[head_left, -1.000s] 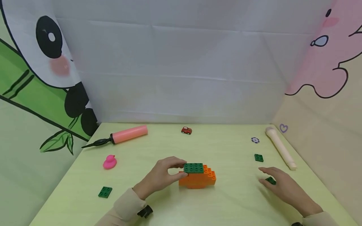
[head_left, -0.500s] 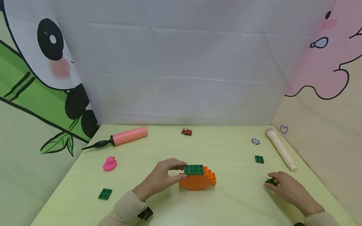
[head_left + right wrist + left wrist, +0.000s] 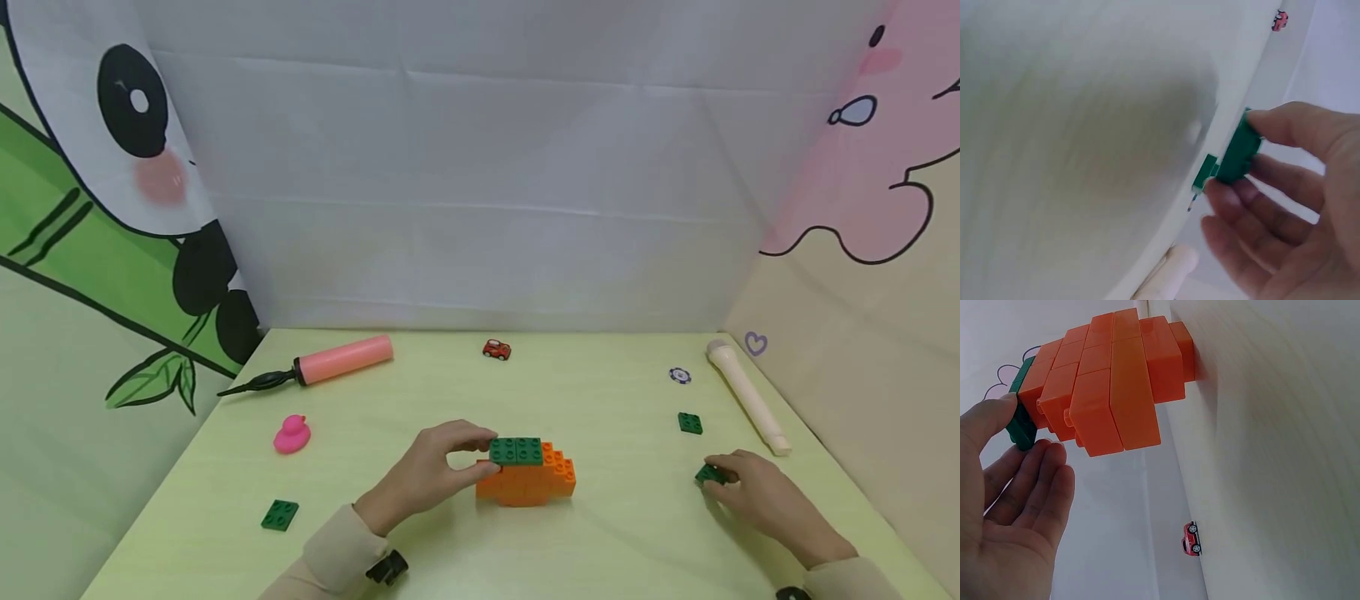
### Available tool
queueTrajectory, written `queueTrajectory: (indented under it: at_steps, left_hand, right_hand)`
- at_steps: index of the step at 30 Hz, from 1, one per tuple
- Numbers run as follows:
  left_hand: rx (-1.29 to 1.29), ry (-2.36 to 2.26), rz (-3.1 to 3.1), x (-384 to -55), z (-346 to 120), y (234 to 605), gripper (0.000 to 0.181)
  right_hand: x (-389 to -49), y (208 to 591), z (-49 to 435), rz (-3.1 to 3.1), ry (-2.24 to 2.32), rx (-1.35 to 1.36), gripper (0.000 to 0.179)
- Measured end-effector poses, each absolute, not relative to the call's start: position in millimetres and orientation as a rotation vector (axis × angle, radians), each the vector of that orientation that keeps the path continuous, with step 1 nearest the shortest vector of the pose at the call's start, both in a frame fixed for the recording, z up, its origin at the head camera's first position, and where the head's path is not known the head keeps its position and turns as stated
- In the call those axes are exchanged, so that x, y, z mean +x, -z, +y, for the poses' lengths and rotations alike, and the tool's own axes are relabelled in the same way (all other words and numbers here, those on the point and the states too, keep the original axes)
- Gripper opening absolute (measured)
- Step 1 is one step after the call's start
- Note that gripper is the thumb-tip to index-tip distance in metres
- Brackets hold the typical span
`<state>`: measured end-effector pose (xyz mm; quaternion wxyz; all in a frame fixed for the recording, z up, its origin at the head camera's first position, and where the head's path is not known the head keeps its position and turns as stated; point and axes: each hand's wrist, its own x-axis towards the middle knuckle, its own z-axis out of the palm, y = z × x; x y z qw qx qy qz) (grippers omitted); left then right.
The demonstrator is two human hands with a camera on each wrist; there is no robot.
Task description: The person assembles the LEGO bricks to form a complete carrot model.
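An orange brick build (image 3: 525,485) stands in the middle of the table, stepped on its right side, with a green layer of studded bricks (image 3: 516,451) on top. My left hand (image 3: 431,467) pinches the left end of that green layer between thumb and fingers; the left wrist view shows the thumb on the green brick (image 3: 1021,428) beside the orange rows (image 3: 1100,381). Over the table's right side, my right hand (image 3: 765,500) pinches a loose green brick (image 3: 709,475). In the right wrist view, this green brick (image 3: 1239,150) sits between thumb and fingertips.
Another green brick (image 3: 690,423), a poker chip (image 3: 680,376) and a pale stick (image 3: 748,398) lie at the right. A red toy car (image 3: 497,349) is at the back. On the left are a pink pump (image 3: 345,358), a pink duck (image 3: 292,434) and a green brick (image 3: 280,515).
My right fingers have closed on the green brick and lifted it, shifting it slightly left and up in the head view. My left hand has stayed at the orange build.
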<state>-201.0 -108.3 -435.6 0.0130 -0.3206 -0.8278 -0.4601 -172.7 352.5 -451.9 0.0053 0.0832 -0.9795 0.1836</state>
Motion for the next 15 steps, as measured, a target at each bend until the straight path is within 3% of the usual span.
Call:
queueTrajectory:
  at_steps: [8, 15]
  left_hand:
    - [-1.024, 1.449, -2.544, -202, -106, 437, 0.037]
    - [-1.027, 1.457, -2.529, -203, -106, 439, 0.036]
  right_hand:
    - [-177, 440, 309, -2.667, -0.694, 0.65, 0.034]
    - [-184, 418, 253, -2.44, -0.797, 1.007, 0.042]
